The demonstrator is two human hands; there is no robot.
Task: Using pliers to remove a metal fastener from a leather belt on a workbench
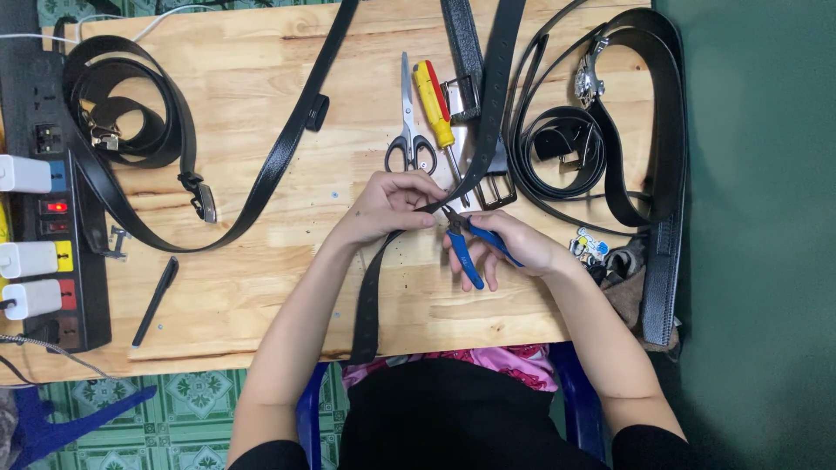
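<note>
Near edge: black belt (374, 287) is hanging over the table (261, 287) lip toward the lap. Left hand (387, 204) is pinching the belt mid-strap; right hand (514, 248) is gripping blue-handled pliers (466, 248), tip touching the strap. Bare wood is sitting left of the forearm, pen (155, 300) lying there. Further out: scissors (409, 130) beside a yellow-red screwdriver (435, 109). Coiled belts are crowding both far corners; power strip (52, 218) is running along the left edge.
</note>
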